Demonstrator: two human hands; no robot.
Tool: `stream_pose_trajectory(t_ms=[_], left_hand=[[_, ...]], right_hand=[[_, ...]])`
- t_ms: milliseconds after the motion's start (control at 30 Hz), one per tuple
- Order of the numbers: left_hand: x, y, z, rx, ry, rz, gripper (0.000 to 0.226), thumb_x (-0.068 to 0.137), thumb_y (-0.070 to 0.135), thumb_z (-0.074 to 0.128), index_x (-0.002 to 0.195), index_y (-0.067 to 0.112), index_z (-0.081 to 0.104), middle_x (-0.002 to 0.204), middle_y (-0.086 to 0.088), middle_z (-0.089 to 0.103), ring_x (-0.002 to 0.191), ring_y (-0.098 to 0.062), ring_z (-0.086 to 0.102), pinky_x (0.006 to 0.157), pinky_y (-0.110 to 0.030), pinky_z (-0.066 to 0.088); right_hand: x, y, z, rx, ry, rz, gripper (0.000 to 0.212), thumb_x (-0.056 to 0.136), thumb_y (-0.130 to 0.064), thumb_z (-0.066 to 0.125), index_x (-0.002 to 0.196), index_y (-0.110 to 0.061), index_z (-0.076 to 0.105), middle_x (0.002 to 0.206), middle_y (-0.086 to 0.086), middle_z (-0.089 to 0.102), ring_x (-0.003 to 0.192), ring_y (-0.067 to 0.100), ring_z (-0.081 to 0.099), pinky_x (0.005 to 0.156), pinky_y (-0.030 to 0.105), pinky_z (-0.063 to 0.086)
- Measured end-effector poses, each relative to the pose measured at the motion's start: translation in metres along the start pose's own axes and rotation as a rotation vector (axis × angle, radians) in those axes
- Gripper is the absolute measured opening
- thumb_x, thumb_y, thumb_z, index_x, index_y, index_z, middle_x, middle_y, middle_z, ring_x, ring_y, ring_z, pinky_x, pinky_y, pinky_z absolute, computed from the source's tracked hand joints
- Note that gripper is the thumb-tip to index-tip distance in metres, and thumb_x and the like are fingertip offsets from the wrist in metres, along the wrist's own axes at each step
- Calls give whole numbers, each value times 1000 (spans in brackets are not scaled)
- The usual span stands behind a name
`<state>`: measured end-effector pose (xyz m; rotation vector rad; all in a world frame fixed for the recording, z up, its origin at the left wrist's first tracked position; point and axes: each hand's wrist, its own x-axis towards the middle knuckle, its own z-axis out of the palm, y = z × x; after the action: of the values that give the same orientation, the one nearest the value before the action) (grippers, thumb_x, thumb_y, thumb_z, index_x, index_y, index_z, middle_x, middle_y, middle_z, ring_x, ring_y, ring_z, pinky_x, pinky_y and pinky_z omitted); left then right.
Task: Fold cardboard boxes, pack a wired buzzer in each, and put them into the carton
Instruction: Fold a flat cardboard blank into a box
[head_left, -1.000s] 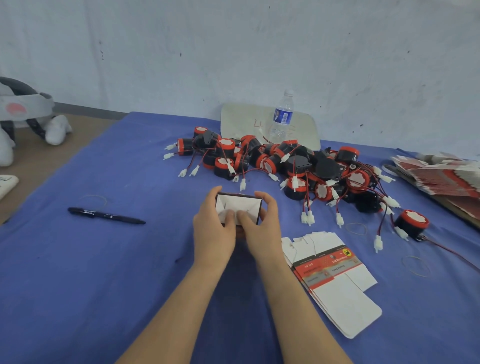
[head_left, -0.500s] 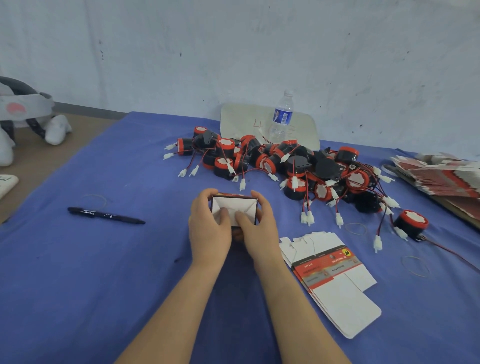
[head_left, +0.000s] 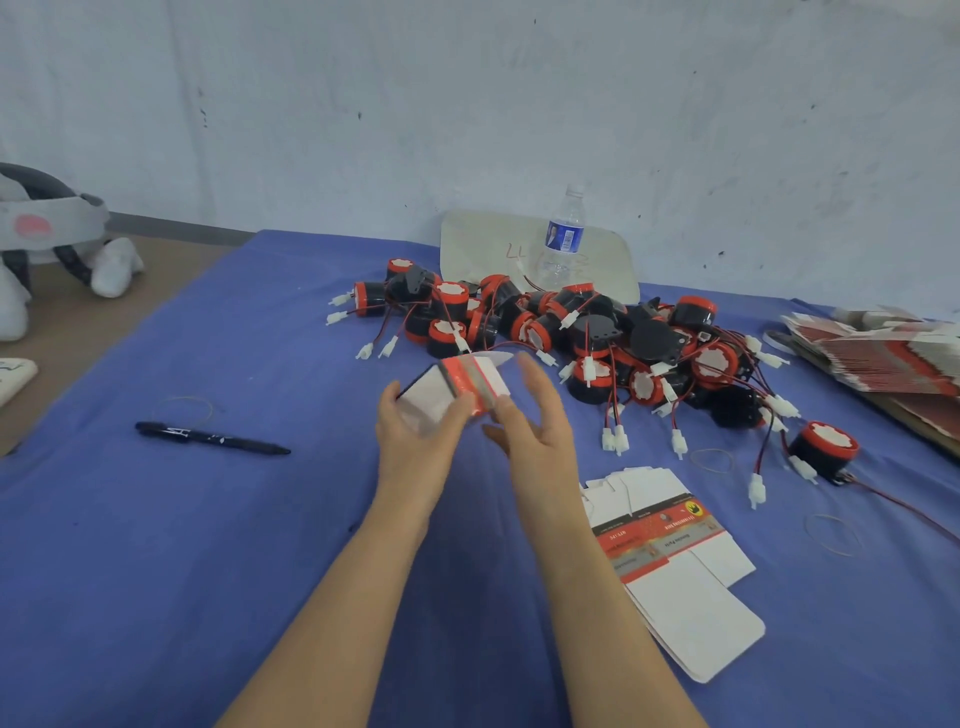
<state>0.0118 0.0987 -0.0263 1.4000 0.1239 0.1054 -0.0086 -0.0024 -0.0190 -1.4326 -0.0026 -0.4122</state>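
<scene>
From the head view, the risks come first. The small box (head_left: 457, 387) is in the air just in front of the buzzer pile (head_left: 571, 332), tilted, with one white flap sticking out toward the pile. It looks only partly closed, so we judge that a loose grip could let the tucked end spring open. Too hard a squeeze could crease the thin card. The pile's red and black leads with white plugs are tangled, so pulling one buzzer out may drag its neighbours along. A trailing lead may also catch under a flap. The carton is not in view, so we cannot say where the packed box has to go.

Our hands are close together at the box. The left hand (head_left: 415, 436) holds it from below and from the side away from the pile, palm up, with fingers and thumb wrapped round its body. The right hand (head_left: 535, 421) stands edge-on between the box and the pile, opened out with its fingers straight. Its lower fingertips touch the box's red edge, though blur hides any finer contact. Both forearms reach forward over the blue cloth (head_left: 208, 545).

The flat box blanks (head_left: 670, 561) lie on our side of the pile, and a lone buzzer (head_left: 823, 449) sits just off the pile's right end.
</scene>
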Motion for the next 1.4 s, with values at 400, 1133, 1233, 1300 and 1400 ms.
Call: stream_pose_trajectory(t_ms=[400, 1133, 1233, 1300, 1400], left_hand=[[-1, 3, -6, -449, -367, -160, 51, 96, 55, 33, 118, 21, 64, 110, -3, 72, 100, -14, 68, 96, -32, 47], [4, -4, -17, 594, 208, 300, 35, 97, 2, 35, 123, 3, 58, 151, -9, 34, 138, -19, 32, 99, -17, 24], [2, -10, -15, 699, 149, 210, 41, 102, 17, 28, 139, 6, 43, 159, -8, 15, 141, -24, 24, 108, -32, 26], [4, -15, -18, 901, 60, 111, 53, 103, 35, 19, 148, 9, 26, 160, -6, 14, 146, -26, 10, 117, -42, 10], [10, -17, -24, 1048, -8, -12, 64, 99, 48, 6, 150, 14, 24, 158, 3, 21, 148, -23, -8, 115, -51, -11]], right_hand=[[-5, -1, 5, -639, -329, -184, 8, 89, -25, 66, 86, -32, 68, 68, -33, 57, 72, -16, 55, 64, 1, 38], [-8, 9, 13, -1023, 5, -200, 34, 98, -7, 41, 130, -5, 52, 140, 7, 44, 128, 20, 39, 96, 19, 30], [-6, 13, 10, -996, -21, -32, 38, 103, -15, 32, 139, -9, 42, 139, 6, 48, 123, 21, 46, 90, 23, 35], [-9, 14, 13, -912, -76, 57, 44, 104, -25, 28, 145, -11, 32, 136, 6, 51, 120, 24, 50, 91, 29, 38], [-10, 16, 14, -790, -158, 131, 46, 103, -38, 29, 142, -14, 35, 132, 4, 55, 118, 25, 51, 94, 34, 42]])
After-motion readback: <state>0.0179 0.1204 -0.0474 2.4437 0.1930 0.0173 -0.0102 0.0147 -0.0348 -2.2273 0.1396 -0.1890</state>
